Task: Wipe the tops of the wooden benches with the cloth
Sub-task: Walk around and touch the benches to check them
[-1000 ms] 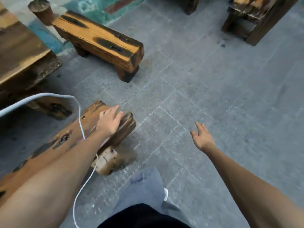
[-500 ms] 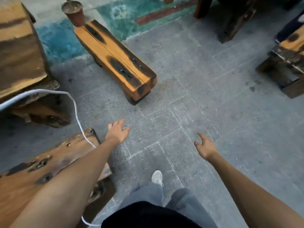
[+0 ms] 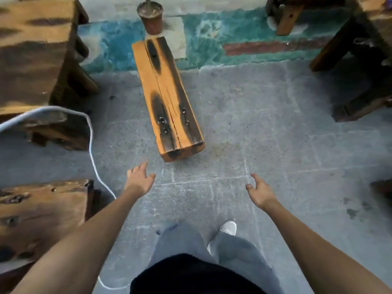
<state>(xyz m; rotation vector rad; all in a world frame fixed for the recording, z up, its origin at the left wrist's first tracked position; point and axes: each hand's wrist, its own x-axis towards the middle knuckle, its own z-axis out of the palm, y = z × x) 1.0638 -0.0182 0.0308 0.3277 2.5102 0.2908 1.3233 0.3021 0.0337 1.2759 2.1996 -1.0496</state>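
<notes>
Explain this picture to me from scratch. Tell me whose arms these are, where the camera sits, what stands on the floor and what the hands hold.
There is no machine here. A person wears one wide-angle camera on the head, looking forward and down, so the two bare arms are the wearer's own. The left hand and the right hand both hang open over the grey stone floor and hold nothing; no cloth shows. Ahead stands a long wooden bench with dark scorch marks, and a clay pot beyond its far end. A second bench is at the lower left, and a wooden table at the upper left. A white cable hangs close to the camera.
</notes>
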